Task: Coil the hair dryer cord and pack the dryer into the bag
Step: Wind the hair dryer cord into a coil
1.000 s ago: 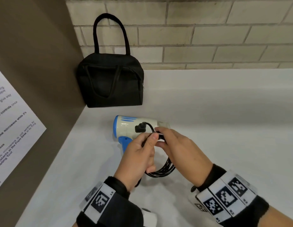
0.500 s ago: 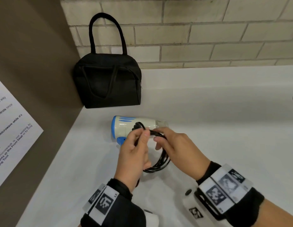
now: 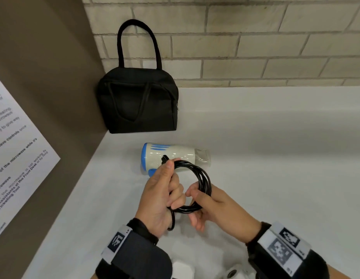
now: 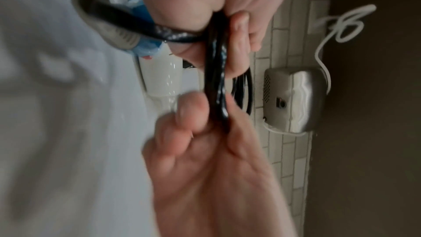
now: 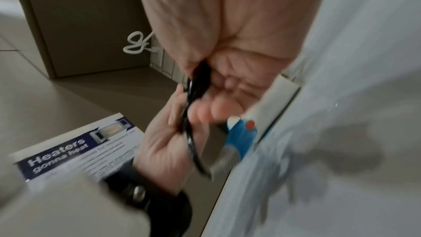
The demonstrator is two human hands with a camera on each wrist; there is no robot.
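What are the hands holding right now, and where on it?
Both grip the coiled black cord: left hand at the coil's left side, right hand at its lower right.

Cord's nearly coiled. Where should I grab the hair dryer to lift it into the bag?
Probably by the blue handle, coming from the near side. The hair dryer lies on its side with the handle pointing toward you; the barrel is wider, and the clear nozzle looks less secure.

Black wristbands (image 3: 134, 256) with square-code tags (image 3: 283, 246)
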